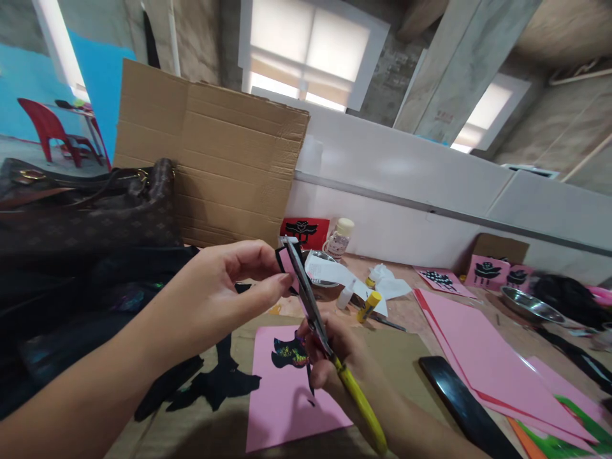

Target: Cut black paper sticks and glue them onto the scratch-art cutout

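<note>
My left hand (229, 293) pinches a small strip of black-and-pink paper (287, 262) between thumb and fingers, raised above the work surface. Gripped in my right hand (349, 357) is a pair of scissors (313, 312) with yellow handles, its blades pointing up and lying along the strip; I cannot tell if they are cutting into it. Below both hands lies a pink sheet (282, 414) bearing a black cutout with shiny specks (289, 352), partly hidden by my right fingers. Left of the sheet are black paper scraps (220, 382) on brown cardboard (396, 347).
A black phone (459, 401) and stacked pink sheets (482, 338) lie to the right. Behind are a yellow glue stick (369, 306), a lidded bottle (340, 237) and a metal bowl (530, 305). A brown handbag (95, 217) and upright cardboard (220, 153) stand at the left.
</note>
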Demonstrator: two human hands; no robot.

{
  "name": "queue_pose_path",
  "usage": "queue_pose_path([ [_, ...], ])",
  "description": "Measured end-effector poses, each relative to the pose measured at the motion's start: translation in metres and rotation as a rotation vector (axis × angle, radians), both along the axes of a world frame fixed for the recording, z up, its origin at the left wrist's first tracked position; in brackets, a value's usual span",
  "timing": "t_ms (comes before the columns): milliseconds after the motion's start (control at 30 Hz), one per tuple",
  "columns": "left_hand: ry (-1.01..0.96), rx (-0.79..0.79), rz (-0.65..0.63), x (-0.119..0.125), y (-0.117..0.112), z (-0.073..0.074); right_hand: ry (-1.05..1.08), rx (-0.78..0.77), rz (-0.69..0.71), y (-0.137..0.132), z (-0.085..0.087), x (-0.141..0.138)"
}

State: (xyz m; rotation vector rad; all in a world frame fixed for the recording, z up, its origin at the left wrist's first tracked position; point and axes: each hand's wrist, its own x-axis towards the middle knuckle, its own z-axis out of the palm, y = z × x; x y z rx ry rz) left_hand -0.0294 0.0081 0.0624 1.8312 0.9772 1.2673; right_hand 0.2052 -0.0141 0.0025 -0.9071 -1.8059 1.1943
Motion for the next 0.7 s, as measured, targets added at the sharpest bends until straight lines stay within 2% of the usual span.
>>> queue_pose_path([
  [133, 0.023, 0.076, -0.041, -0.002, -0.006, 0.004, 0.037, -0.012, 0.01, 0.001, -0.005, 0.002],
  [333, 0.025, 0.086, 0.054, -0.001, -0.006, -0.001, 0.04, -0.019, -0.009, -0.001, -0.014, 0.003],
  [533, -0.004, 0.138, 0.067, 0.001, -0.004, -0.002, -0.045, 0.006, -0.015, 0.0, -0.017, 0.006],
  [700, 0.081, 0.171, 0.118, 0.004, -0.007, -0.001, -0.06, 0.02, -0.035, -0.002, -0.017, 0.008],
])
